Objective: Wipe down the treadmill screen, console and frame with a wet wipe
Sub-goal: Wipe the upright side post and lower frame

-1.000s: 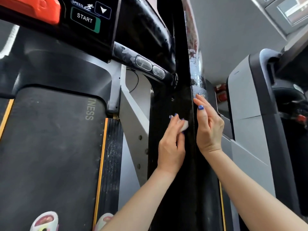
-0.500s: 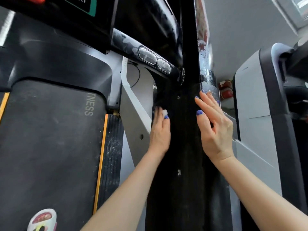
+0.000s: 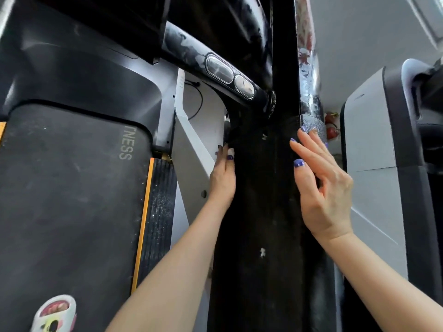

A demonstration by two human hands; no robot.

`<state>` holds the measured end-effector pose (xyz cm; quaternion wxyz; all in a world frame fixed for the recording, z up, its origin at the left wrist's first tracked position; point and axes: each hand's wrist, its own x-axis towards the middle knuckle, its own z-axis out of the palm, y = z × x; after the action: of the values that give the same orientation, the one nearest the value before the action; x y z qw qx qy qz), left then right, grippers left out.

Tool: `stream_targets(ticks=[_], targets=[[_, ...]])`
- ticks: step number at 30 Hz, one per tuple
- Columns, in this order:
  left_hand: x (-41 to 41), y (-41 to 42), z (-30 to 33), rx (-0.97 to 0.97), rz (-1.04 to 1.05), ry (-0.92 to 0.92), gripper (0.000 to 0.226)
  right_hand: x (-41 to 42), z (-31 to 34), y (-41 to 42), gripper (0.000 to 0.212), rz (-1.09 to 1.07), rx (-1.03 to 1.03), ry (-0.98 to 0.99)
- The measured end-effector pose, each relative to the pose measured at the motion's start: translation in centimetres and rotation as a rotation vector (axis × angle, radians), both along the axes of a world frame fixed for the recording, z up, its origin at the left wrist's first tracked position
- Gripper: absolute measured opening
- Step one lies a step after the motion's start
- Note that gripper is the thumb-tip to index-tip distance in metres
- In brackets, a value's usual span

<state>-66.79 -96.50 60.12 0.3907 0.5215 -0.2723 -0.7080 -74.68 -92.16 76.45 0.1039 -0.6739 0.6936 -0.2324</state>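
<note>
The treadmill's black upright frame post (image 3: 261, 212) runs up the middle of the view. My left hand (image 3: 223, 180) is against the post's left edge, just below the handlebar joint, and holds a small white wet wipe (image 3: 230, 151) that peeks out between its fingertips. On the post's right edge my right hand (image 3: 321, 185) rests with its fingers straight and holds nothing. The handlebar (image 3: 187, 41) with two oval metal sensors (image 3: 227, 73) meets the post above my left hand. Only the console's dark underside shows at the top.
The dark running belt (image 3: 67, 188) with an orange side stripe fills the left. A foot in a slipper (image 3: 54, 312) stands on it at the bottom. A neighbouring grey and black machine (image 3: 374, 164) stands close on the right. Small red objects (image 3: 332, 130) lie on the floor between the two.
My left hand has slid the wipe from the post's front face to its left edge and a little upward. My right hand stays on the right edge. The view has tilted down.
</note>
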Motion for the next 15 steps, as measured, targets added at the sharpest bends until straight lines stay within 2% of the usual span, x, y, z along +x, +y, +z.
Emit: stream_targets(ticks=[3, 7, 12, 14, 15], targets=[[-0.2, 2.2, 0.8, -0.034, 0.069, 0.004, 0.044, 0.1, 0.0, -0.1, 0.051, -0.001, -0.002, 0.009], [0.6, 5.7, 1.8, -0.121, 0.043, -0.058, 0.045, 0.3, 0.1, 0.0, 0.051, -0.012, -0.009, 0.013], [0.6, 10.4, 4.9, -0.549, -0.057, -0.044, 0.052, 0.2, 0.1, -0.1, 0.049, -0.005, -0.012, 0.018], [0.5, 10.8, 3.9, -0.547, -0.064, -0.064, 0.052, 0.2, 0.1, 0.0, 0.049, -0.007, -0.014, 0.01], [0.5, 10.3, 3.0, -0.467, -0.055, -0.078, 0.052, 0.2, 0.1, 0.0, 0.049, -0.008, -0.017, 0.002]])
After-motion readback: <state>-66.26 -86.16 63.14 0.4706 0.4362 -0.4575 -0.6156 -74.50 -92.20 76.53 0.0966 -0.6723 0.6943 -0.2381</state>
